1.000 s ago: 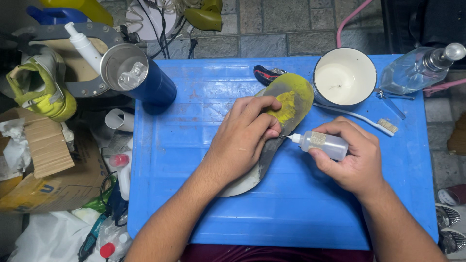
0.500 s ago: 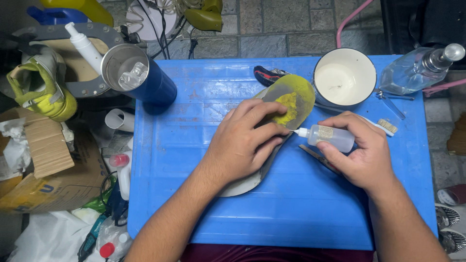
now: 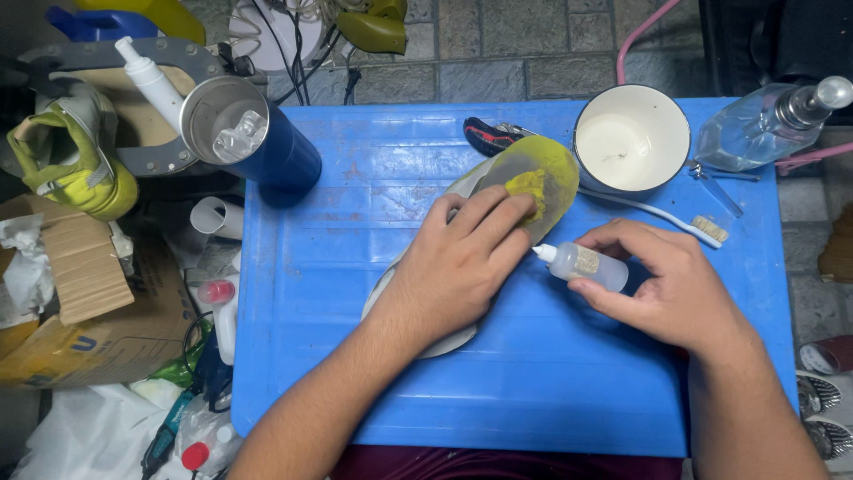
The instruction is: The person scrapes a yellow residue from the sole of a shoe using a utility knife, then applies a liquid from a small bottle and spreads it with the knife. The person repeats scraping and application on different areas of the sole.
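My left hand (image 3: 458,267) presses flat on a shoe insole (image 3: 542,178) with a yellow forepart, lying diagonally across the middle of the blue table (image 3: 355,373), toe toward the far right corner. My right hand (image 3: 675,289) grips a small clear squeeze bottle (image 3: 591,265) just beside the insole's right edge, white nozzle pointing at it. Along the far edge stand a white enamel cup (image 3: 633,138), a toothbrush (image 3: 662,216) and a clear pump bottle (image 3: 764,124); a blue tumbler (image 3: 258,142) overhangs the far left corner.
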